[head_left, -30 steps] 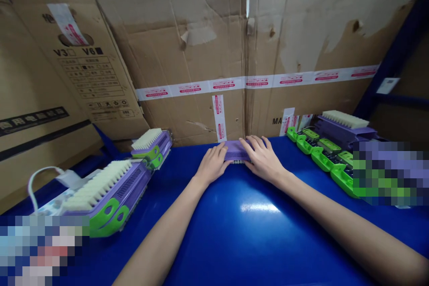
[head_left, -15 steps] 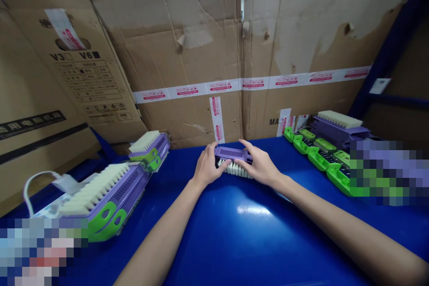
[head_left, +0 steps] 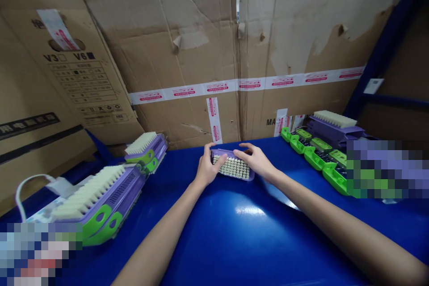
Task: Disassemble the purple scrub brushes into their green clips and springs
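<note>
A purple brush block (head_left: 232, 166) with cream bristles is tipped up on the far middle of the blue table (head_left: 234, 232), its bristles facing me. My left hand (head_left: 207, 168) grips its left end, thumb on the bristle side. My right hand (head_left: 256, 161) holds its right end and top edge with curled fingers. Both forearms reach in from the near edge.
Finished purple-and-green brushes (head_left: 100, 196) lie in a row at the left, with a white cable (head_left: 30, 183) beside them. Green handle parts (head_left: 318, 154) and a purple brush stack (head_left: 335, 125) sit at the right. Worn cardboard boxes (head_left: 201, 53) wall the back.
The brush block lay bristles-down under both hands; it has been lifted and turned over, so its bristles now face me.
</note>
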The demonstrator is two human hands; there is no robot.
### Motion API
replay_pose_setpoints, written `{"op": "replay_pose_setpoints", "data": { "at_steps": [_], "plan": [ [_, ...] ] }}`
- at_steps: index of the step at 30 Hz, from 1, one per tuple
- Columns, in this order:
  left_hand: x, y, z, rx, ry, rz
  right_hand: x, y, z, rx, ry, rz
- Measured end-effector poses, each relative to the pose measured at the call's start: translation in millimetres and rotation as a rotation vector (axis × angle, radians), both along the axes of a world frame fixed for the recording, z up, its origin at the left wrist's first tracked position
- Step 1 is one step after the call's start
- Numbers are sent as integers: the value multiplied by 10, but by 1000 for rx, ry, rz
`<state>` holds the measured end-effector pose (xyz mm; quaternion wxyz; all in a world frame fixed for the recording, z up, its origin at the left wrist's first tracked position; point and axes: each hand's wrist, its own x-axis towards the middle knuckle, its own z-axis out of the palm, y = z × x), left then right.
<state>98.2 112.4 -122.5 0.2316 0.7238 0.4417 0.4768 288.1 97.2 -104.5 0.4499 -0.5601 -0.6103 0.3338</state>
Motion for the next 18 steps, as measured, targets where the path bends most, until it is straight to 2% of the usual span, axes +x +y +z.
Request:
{"op": "replay_pose_setpoints", "data": {
  "at_steps": [3,6,12,18],
  "plan": [
    [39,1,1,-50,-106,52,2,11,-29,70,36,9],
    [46,29,-12,-68,-145,131,-2,-37,-47,204,-35,50],
    [40,83,-48,-74,-90,190,-23,-147,-61,302,-313,208],
    [43,32,-9,-75,24,180,-45,-186,-67,358,-489,233]
  ]
}}
